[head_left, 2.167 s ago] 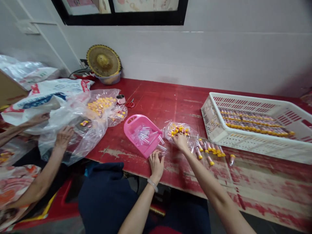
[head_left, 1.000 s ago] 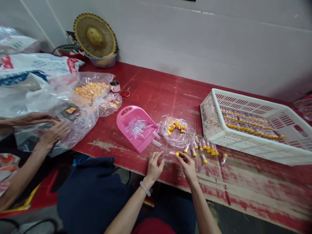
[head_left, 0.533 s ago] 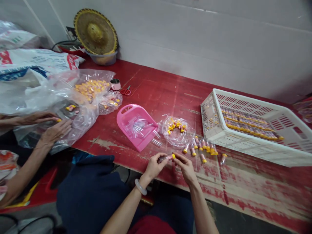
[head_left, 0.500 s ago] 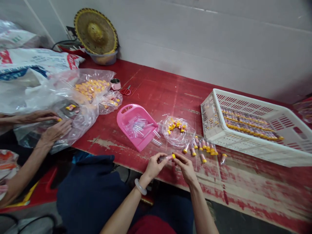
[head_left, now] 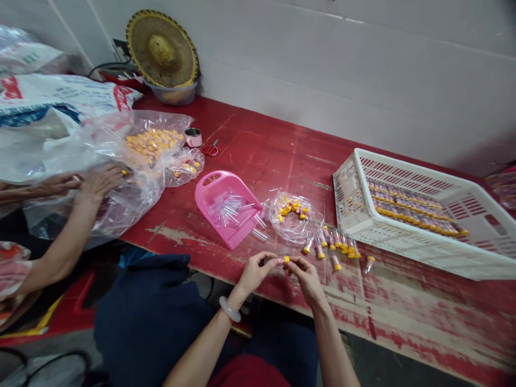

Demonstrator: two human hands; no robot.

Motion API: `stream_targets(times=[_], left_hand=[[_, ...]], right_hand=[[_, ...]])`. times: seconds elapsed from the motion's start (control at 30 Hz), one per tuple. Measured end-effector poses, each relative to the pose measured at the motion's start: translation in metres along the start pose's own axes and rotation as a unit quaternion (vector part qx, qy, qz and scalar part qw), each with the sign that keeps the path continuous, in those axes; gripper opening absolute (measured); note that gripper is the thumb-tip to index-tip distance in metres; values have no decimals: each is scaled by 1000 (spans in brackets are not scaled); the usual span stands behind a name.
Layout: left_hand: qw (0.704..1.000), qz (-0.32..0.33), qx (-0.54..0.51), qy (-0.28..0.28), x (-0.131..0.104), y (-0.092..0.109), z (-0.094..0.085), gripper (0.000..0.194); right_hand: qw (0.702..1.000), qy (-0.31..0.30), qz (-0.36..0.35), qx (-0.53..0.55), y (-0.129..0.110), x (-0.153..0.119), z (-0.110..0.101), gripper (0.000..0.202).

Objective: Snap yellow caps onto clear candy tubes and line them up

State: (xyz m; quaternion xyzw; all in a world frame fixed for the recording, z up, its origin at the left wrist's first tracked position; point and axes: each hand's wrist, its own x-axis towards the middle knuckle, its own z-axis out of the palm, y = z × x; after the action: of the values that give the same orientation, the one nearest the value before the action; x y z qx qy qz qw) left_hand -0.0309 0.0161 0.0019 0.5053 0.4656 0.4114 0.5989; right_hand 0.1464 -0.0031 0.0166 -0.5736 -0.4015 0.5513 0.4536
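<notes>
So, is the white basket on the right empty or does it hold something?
Not empty. The white basket holds rows of yellow-capped tubes lying flat along its bottom, well below the rim.

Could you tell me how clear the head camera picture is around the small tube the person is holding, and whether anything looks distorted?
Head view: even indoor light, soft shadows; the yellow-capped tube between the left hand and right hand is small and slightly soft; wide-angle bending curves the red table edge and white crate; glare on the clear plastic bag.

One pink scoop (head_left: 226, 207), one white basket (head_left: 355, 217), one straw hat (head_left: 162, 48), one pair of scissors (head_left: 209, 150).
</notes>
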Motion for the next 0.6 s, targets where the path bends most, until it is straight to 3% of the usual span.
stream_targets(times=[0.2,0.37,0.6], left_hand=[[1000,-8,-27,-11,2,-2,0,33],[999,-23,-40,-13,3,-7,2,35],[1000,24,-5,-2,0,-4,3,30]], right_hand=[[999,27,-13,39,6,-1,0,38],[997,39,-60,23,6,-1,3,22],[996,64,-60,14,7,0,5,22]])
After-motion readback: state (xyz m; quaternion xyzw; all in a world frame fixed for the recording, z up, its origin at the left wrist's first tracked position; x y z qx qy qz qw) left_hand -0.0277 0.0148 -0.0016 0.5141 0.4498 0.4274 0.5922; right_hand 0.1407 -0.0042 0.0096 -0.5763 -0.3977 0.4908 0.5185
